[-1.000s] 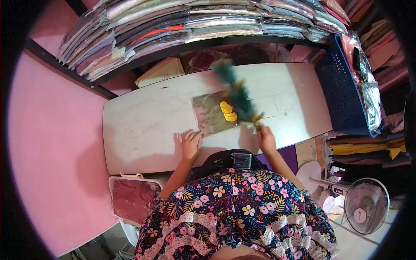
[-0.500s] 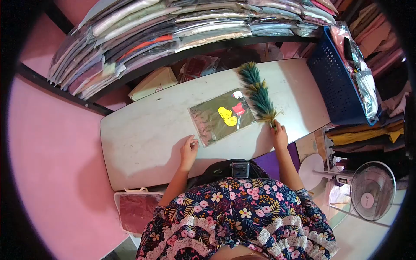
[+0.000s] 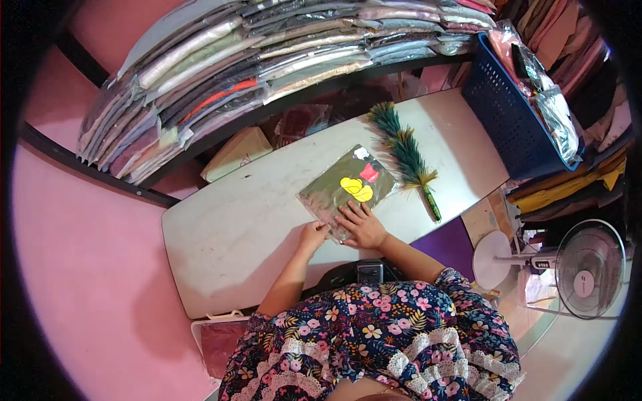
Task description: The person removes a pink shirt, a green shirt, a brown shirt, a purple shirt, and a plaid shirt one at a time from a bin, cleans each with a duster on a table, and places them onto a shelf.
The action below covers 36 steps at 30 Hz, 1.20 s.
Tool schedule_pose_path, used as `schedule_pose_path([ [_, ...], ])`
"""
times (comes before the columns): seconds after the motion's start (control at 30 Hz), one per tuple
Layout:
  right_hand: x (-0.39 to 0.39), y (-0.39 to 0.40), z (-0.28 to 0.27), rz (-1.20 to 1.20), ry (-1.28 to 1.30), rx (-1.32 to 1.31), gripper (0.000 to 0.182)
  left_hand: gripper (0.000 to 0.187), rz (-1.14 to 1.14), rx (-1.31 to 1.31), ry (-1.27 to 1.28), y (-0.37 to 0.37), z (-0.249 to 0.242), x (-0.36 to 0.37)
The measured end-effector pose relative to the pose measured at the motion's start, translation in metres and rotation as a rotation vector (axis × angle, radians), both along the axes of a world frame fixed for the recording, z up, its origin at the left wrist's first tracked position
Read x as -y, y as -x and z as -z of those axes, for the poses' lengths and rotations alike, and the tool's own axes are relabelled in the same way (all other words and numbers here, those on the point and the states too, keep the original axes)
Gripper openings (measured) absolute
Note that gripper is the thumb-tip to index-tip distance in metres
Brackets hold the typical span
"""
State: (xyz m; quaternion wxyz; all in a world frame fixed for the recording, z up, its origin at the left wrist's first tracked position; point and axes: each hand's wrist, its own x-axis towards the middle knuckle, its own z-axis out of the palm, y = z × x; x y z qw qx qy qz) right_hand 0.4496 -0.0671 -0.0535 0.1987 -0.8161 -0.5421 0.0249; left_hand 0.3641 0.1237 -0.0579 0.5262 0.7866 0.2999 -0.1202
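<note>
**A shiny bag (image 3: 346,189) on a white table (image 3: 221,234)**

Nearest of all is the person's flower top (image 3: 374,331), with white lace, at the near side of the table. Below the table's near left edge is a bin with red-brown cloth (image 3: 221,344) in it. A white fan (image 3: 592,271) stands past the table's near right side. A purple thing (image 3: 447,250) pokes out by the table's near edge.

The left hand (image 3: 313,237) is close to the table's near edge. Its fingers are bent and close together at the near end of the bag. I cannot tell if they pinch it. The right hand (image 3: 364,230) lies flat on the near part of the bag, fingers spread wide.

The bag lies flat near the middle of the table, turned a bit. It is see-through, with dark folded cloth inside. The cloth has a yellow, red and white picture.

To the right on the table, just beside the bag, lies a green fluffy duster (image 3: 404,152), its handle toward the near edge. A blue basket (image 3: 511,117) full of bags is at the table's right end. Behind the table's far edge, piles of bagged clothes (image 3: 267,60) fill a shelf.
</note>
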Motion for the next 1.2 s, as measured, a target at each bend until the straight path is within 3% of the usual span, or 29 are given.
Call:
schedule_pose_path([
  [0.1,0.0,-0.002,0.011,-0.004,-0.046,0.035,0.074,0.019,0.111,0.175,-0.253,0.005,-0.009,0.006],
  [0.17,-0.002,-0.005,0.013,-0.011,-0.066,0.071,0.065,0.027,0.426,0.476,-0.784,0.012,-0.025,0.007],
  [0.27,-0.009,-0.008,0.019,0.004,-0.088,0.091,0.051,0.028,0.444,0.501,-0.762,0.019,-0.026,-0.001],
  [0.37,-0.006,-0.016,-0.005,-0.108,-0.053,-0.013,0.052,0.022,0.4,0.523,-0.807,0.015,-0.02,-0.006],
  [0.43,-0.005,-0.027,-0.006,-0.096,-0.168,0.03,0.043,0.019,0.367,0.54,-0.804,0.0,-0.026,-0.007],
  [0.5,-0.002,-0.049,0.014,-0.088,-0.38,-0.306,0.031,0.011,0.322,0.567,-0.666,-0.018,-0.049,0.002],
  [0.57,0.008,-0.061,-0.034,0.033,-0.365,-0.4,0.026,0.015,0.291,0.62,-0.689,-0.034,-0.078,0.007],
  [0.63,0.019,-0.091,-0.059,0.187,-0.572,-0.485,0.023,0.019,0.257,0.654,-0.724,-0.047,-0.099,0.016],
  [0.67,0.027,-0.103,-0.094,0.251,-0.583,-0.56,0.021,0.029,0.109,0.715,-0.79,-0.05,-0.106,0.012],
  [0.7,0.03,-0.128,-0.09,0.249,-0.649,-0.424,0.019,0.039,-0.041,0.774,-0.851,-0.054,-0.111,0.007],
  [0.73,0.038,-0.144,-0.118,0.276,-0.677,-0.451,0.018,0.039,-0.043,0.782,-0.856,-0.056,-0.111,0.0],
  [0.77,0.046,-0.151,-0.156,0.315,-0.81,-0.676,0.019,0.053,-0.158,0.784,-0.852,-0.053,-0.104,-0.009],
  [0.8,0.039,-0.161,-0.173,0.342,-0.838,-0.569,0.021,0.068,-0.276,0.803,-0.815,-0.041,-0.093,-0.03],
  [0.83,0.051,-0.173,-0.216,0.408,-0.906,-0.803,0.022,0.068,-0.285,0.802,-0.829,-0.037,-0.077,-0.03],
  [0.87,0.055,-0.21,-0.216,0.249,-1.059,-0.582,0.022,0.074,-0.247,0.554,-0.885,-0.026,-0.056,-0.032],
  [0.97,0.074,-0.268,-0.289,0.19,-1.208,-0.73,0.02,0.081,-0.111,-0.029,-0.883,0.012,-0.02,-0.023],
  [1.03,0.07,-0.295,-0.346,0.137,-1.263,-0.678,0.022,0.08,-0.203,-0.253,-0.66,0.036,-0.013,-0.007],
  [1.07,0.071,-0.313,-0.371,0.119,-1.308,-0.527,0.023,0.08,-0.219,-0.248,-0.666,0.04,-0.005,-0.001],
  [1.2,0.059,-0.41,-0.443,-0.006,-1.379,-0.688,0.021,0.081,-0.185,-0.231,-0.783,0.041,0.008,0.005],
])
